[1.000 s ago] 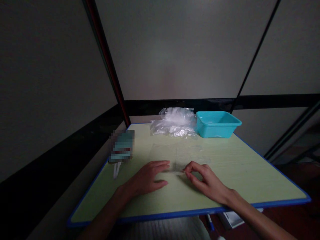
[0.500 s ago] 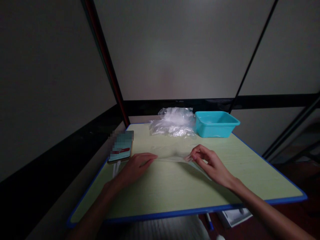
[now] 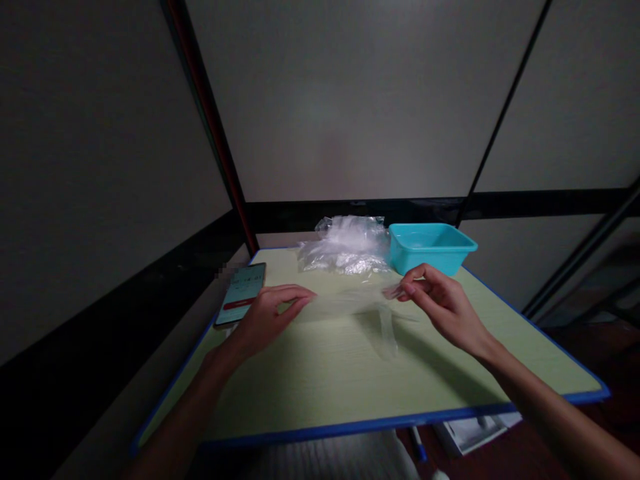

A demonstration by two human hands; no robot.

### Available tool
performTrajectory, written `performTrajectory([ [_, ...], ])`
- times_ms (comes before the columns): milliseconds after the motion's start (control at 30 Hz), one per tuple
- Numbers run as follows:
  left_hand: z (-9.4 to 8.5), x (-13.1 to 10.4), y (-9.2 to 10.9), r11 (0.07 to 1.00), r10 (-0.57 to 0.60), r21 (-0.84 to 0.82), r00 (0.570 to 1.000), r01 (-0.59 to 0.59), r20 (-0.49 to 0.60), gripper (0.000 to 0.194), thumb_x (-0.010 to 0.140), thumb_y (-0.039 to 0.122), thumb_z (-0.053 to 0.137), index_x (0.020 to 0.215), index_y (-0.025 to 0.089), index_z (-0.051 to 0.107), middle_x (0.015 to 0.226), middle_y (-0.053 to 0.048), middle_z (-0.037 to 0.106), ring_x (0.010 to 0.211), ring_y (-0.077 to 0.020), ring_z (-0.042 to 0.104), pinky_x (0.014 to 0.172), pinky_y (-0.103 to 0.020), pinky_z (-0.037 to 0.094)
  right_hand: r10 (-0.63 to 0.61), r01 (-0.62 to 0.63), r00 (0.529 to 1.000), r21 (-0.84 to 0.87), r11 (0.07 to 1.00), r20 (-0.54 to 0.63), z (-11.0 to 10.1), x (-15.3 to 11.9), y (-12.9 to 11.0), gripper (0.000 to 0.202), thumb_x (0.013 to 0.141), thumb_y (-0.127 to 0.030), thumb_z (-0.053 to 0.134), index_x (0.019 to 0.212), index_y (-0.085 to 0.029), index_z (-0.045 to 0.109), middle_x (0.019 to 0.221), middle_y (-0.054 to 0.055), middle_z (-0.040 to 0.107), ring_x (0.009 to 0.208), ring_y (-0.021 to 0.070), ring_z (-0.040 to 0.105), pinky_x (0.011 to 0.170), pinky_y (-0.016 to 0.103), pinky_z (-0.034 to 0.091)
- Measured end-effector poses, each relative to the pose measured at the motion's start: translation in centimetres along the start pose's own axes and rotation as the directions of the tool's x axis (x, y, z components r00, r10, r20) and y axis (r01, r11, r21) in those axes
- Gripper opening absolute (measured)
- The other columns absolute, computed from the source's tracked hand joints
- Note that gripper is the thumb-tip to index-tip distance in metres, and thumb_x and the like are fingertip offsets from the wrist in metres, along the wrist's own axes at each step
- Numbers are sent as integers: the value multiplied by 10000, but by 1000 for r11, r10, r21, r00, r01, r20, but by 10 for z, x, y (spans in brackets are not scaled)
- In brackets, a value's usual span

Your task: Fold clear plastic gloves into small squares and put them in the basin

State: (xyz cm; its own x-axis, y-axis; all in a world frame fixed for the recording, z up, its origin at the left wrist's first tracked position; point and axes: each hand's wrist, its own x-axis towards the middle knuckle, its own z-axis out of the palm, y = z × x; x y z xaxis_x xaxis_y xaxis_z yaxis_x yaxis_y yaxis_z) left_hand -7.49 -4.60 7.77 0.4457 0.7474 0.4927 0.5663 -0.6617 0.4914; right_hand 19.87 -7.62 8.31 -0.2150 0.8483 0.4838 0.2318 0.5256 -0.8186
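Observation:
A thin clear plastic bag [image 3: 350,301] is stretched between my two hands, just above the table. Its left end is pinched between the thumb and fingers of my left hand [image 3: 277,310]. My right hand [image 3: 443,303] pinches the gathered right end, and a loose strip of the film hangs down beside it. Further back lies a crumpled pile of clear plastic bags [image 3: 347,247]. Right of that pile stands a turquoise plastic basin [image 3: 433,250], behind my right hand.
A phone [image 3: 241,293] with a lit screen lies at the table's left edge, close to my left hand. The pale green table [image 3: 320,393] has a blue rim. Below its front edge are a white box [image 3: 473,433] and a blue-and-white pen-like object [image 3: 419,443].
Both hands have risen, and my right hand has moved further right, pulling the bag wider. A strip of film now hangs near my right hand. More of the phone shows.

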Motion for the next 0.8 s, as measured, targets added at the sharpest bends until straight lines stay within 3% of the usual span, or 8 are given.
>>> performTrajectory([
  [300,-20,5,48,996,-1,-92,997,-6,-79,174,781,260,499,729,179,644,758,-15,672,645,-121,612,507,-184,464,24,-12,998,188,982,-62,-18,-2,-35,88,820,-264,495,794,-184,472,786,43,675,755,158,634,612,253,501],
  [500,-29,17,73,947,-172,-298,974,122,-146,210,743,338,507,683,180,632,726,-5,669,457,-108,588,375,-185,422,108,-76,989,273,959,-105,-30,16,-50,90,775,-279,533,776,-206,479,683,12,660,639,154,644,488,218,503],
  [633,-27,28,70,898,-280,-375,956,228,-90,199,708,340,523,678,166,615,740,-15,669,396,-101,566,305,-170,359,185,-149,979,318,936,-86,-31,37,-43,81,738,-244,546,746,-195,482,605,-5,623,528,125,622,406,175,471],
  [800,-12,38,43,805,-412,-456,911,379,29,198,683,334,525,684,146,587,772,-35,665,369,-81,546,308,-160,321,328,-310,945,381,871,20,-22,59,-14,56,724,-183,521,726,-182,464,585,0,624,468,101,602,370,142,444],
])
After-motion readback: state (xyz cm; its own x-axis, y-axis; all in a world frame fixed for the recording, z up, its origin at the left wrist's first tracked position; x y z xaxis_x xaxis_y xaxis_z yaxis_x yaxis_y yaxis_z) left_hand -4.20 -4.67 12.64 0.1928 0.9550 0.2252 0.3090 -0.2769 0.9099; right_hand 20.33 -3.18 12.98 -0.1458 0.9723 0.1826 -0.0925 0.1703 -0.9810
